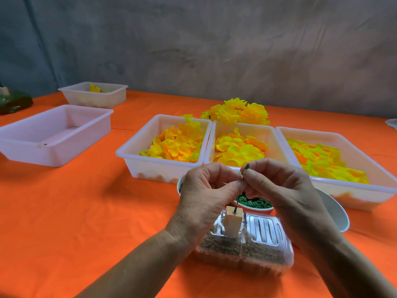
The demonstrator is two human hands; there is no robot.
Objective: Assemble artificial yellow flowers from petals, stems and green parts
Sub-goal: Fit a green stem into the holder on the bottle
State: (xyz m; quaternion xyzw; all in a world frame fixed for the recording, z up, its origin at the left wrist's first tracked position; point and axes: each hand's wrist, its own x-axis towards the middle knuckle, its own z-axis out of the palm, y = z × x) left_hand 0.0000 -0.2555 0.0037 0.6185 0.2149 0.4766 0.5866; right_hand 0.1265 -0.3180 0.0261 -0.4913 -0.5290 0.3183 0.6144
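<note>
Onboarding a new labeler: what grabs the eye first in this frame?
First, the three white trays of yellow petals in a row mid-table on the orange tablecloth, with a heap of finished yellow flowers behind them. Then, front and centre, the left hand and right hand, fingertips together on a thin green stem that stands in a wooden block.

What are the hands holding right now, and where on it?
Both hands pinch the thin green stem near its top, left hand and right hand fingertips meeting there; its foot stands in the wooden block.
</note>
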